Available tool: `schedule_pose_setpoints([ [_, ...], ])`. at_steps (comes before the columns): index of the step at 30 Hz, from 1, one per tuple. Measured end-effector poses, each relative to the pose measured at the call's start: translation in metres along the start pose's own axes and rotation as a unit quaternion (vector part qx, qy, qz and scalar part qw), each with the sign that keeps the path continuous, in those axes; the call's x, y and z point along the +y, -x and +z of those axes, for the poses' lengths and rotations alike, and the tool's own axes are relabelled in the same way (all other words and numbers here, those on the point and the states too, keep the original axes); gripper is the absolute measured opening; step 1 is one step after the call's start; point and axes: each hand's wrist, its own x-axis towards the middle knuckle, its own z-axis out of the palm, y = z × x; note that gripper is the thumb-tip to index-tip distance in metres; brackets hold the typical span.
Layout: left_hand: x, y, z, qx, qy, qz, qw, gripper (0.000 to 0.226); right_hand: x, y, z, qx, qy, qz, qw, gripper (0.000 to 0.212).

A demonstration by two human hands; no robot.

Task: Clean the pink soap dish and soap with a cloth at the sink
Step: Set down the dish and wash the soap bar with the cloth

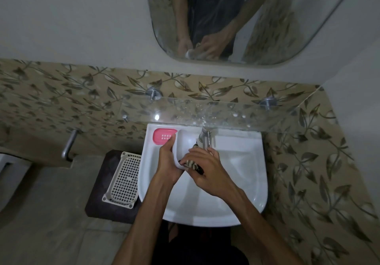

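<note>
Left hand [167,157] gripping white dish cover [181,149], right hand [205,168] rubbing striped cloth [190,163]

Bare forearms [141,219], no sleeves; dark garment reflected in the mirror [218,7].

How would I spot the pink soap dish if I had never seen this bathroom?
Find the white ceramic sink under the mirror, then its back left corner, left of the metal tap. The pink plastic soap dish lies there: an oval tray with white drain slots, the only pink thing among white pieces.
</note>
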Motion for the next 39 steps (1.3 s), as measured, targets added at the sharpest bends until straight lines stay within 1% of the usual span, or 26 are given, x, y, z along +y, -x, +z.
schedule_pose_setpoints([
  [3,0.002,0.0,0.003,0.01,-0.006,-0.007,1.0,0.047,0.008,0.004,-0.003,-0.009,-0.046,-0.035,0.998,0.024],
  [5,0.002,0.0,0.004,0.022,-0.015,-0.016,1.0,0.047,0.011,0.003,-0.006,-0.018,-0.068,-0.038,0.997,0.027],
  [7,0.001,-0.001,0.005,0.027,-0.021,-0.029,0.999,0.047,0.015,-0.001,-0.012,-0.044,-0.103,-0.004,0.994,0.029],
  [9,0.002,0.0,0.004,0.033,-0.021,-0.047,0.998,0.048,0.019,-0.004,-0.017,-0.074,-0.147,0.054,0.985,0.031],
  [11,0.002,0.0,0.003,0.037,-0.039,-0.051,0.997,0.051,0.019,-0.006,-0.017,-0.078,-0.161,0.1,0.979,0.032],
  [14,0.0,-0.004,0.002,0.029,-0.089,-0.021,0.995,0.048,0.013,-0.01,-0.008,-0.043,-0.105,0.117,0.987,0.023],
  [17,-0.001,-0.002,0.007,0.01,-0.147,0.011,0.989,0.034,0.011,-0.017,-0.001,0.031,-0.024,0.104,0.994,0.013],
  [19,-0.005,0.002,0.009,-0.024,-0.13,0.009,0.991,0.032,0.012,-0.023,-0.001,0.087,0.012,0.122,0.989,0.003],
  [21,-0.008,0.007,0.009,-0.048,-0.105,0.01,0.993,0.031,0.013,-0.029,0.0,0.125,0.037,0.143,0.981,0.01],
  [22,-0.008,0.007,0.008,-0.056,-0.098,0.013,0.993,0.032,0.011,-0.031,0.001,0.126,0.05,0.151,0.979,0.011],
  [24,-0.007,0.007,0.007,-0.049,-0.109,0.023,0.993,0.032,0.005,-0.03,0.004,0.092,0.068,0.155,0.981,0.011],
  [27,-0.004,0.004,0.002,-0.007,-0.119,0.021,0.993,0.045,0.0,-0.024,0.005,0.012,0.068,0.124,0.99,0.007],
  [28,-0.005,0.002,0.0,-0.005,-0.125,0.027,0.992,0.05,-0.001,-0.024,0.004,0.013,0.072,0.13,0.989,0.007],
  [29,-0.007,0.002,0.001,-0.01,-0.131,0.035,0.991,0.053,-0.001,-0.026,0.003,0.035,0.074,0.147,0.986,0.009],
  [31,-0.011,0.003,0.001,-0.011,-0.126,0.044,0.991,0.052,-0.002,-0.03,0.002,0.09,0.082,0.18,0.976,0.013],
  [32,-0.012,0.004,0.0,-0.004,-0.12,0.049,0.992,0.051,-0.003,-0.03,0.002,0.091,0.084,0.182,0.976,0.012],
  [34,-0.012,0.003,-0.001,0.021,-0.106,0.072,0.992,0.046,-0.007,-0.026,0.006,0.038,0.07,0.154,0.985,0.01],
  [36,-0.013,0.001,-0.002,0.036,-0.094,0.107,0.989,0.047,-0.008,-0.021,0.007,-0.009,0.052,0.137,0.989,0.007],
  [38,-0.016,0.001,-0.001,0.028,-0.101,0.148,0.984,0.057,-0.003,-0.021,0.005,-0.003,0.046,0.165,0.985,0.005],
  [39,-0.017,0.001,0.001,0.014,-0.109,0.166,0.98,0.057,-0.001,-0.022,0.005,0.006,0.039,0.182,0.982,0.006],
])
